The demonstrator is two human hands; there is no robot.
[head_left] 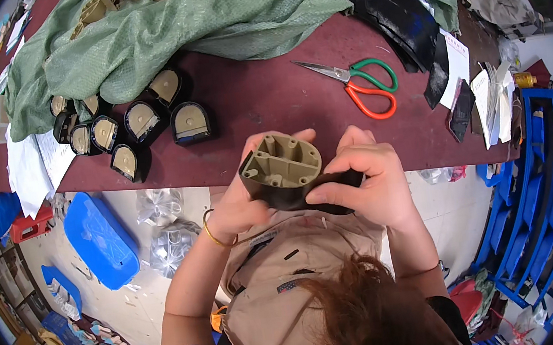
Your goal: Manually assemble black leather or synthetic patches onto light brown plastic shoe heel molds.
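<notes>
Close to the table's near edge, my left hand (235, 201) is closed round a tan plastic shoe heel (282, 161), its hollow, ribbed face turned up. Black leather (279, 197) wraps the heel's near side, and a loose end of it (339, 186) stands out to the right. My right hand (376, 175) pinches that loose end between thumb and fingers. Several heels covered in black (190, 122) stand in a group at the left of the table, tan faces up. Scissors (362, 88) with one green and one red handle lie partly open beyond my right hand.
Green woven sheeting (205, 24) covers the far side of the dark red table (254, 93), with bare tan heels (94, 10) on it. Black leather pieces (402, 22) and paper cards (456, 60) lie at right. A blue tub (100, 240) and blue rack (532, 204) stand below the table.
</notes>
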